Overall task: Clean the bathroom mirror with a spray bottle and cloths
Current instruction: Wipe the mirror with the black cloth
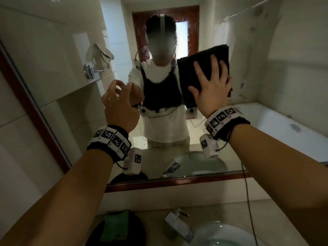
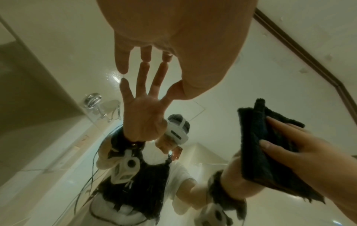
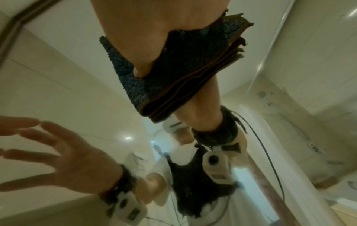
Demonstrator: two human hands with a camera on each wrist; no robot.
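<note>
The bathroom mirror (image 1: 71, 50) fills the wall in front of me and reflects a person in a white top with a dark vest. My right hand (image 1: 211, 84) lies flat with spread fingers on a folded dark cloth (image 1: 198, 68) and presses it against the glass, right of centre. The left wrist view shows the cloth (image 2: 255, 145) folded in several layers under straight fingers. My left hand (image 1: 118, 96) holds nothing. Its spread fingertips (image 2: 121, 65) touch the glass left of the cloth. No spray bottle is in view.
Below the mirror's wooden frame (image 1: 177, 182) runs a counter. On it are a green cloth (image 1: 117, 226) lying on a black object, a chrome faucet (image 1: 177, 224) and a glass basin (image 1: 221, 235). A cable (image 1: 248, 192) hangs from my right wrist.
</note>
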